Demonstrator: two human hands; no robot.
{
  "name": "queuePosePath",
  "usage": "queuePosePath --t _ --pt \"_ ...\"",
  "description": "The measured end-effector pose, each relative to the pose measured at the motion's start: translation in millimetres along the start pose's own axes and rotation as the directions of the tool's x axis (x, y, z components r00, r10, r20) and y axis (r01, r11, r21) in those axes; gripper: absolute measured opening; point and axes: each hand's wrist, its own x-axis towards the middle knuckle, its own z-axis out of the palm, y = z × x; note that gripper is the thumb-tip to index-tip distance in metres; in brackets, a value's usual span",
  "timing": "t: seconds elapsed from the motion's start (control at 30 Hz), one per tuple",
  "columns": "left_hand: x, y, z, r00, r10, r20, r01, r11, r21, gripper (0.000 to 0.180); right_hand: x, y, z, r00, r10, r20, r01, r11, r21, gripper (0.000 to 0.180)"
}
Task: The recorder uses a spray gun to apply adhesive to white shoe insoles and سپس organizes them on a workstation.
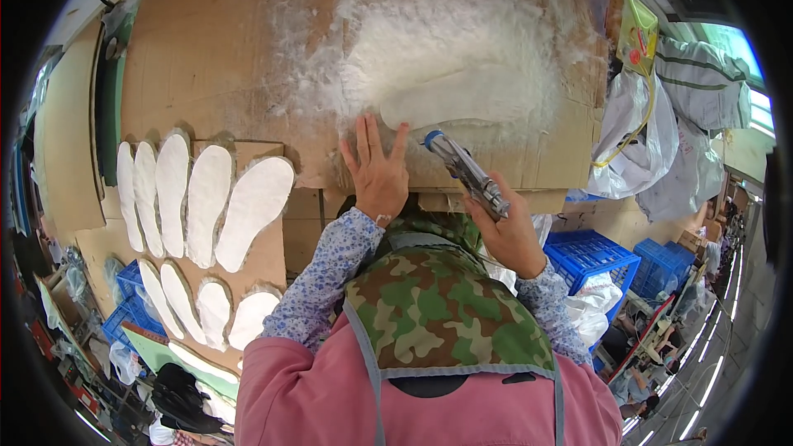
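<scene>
A white, sole-shaped insole (462, 99) lies on its side lengthwise across the cardboard in front of me. My left hand (380, 177) rests at its near left edge, fingers stretched and spread, fingertips at the rim. In my right hand (514, 231) is a silver spray gun (464, 170) with a blue nozzle tip. The fingers wrap its body, and the nozzle points up and left toward the insole's near edge. Whether the trigger is pressed, I cannot tell. White fibrous residue (413, 41) coats the cardboard around and beyond the insole.
Several white insoles (211, 198) lie in rows on a cardboard sheet (273, 239) at left. Blue plastic crates (591, 260) stand at lower right. Clear plastic bags (636, 140) and a yellow hose (632, 134) hang beside the table's right edge. A black bag (178, 396) is at lower left.
</scene>
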Motion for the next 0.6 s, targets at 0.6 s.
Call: queuePosePath --t 0.6 --pt "-5 1 -1 1.0 -0.016 0.023 0.014 0.998 0.063 0.062 -8 -2 -8 0.997 -0.017 -0.069 0.018 1.0 0.005 0.022"
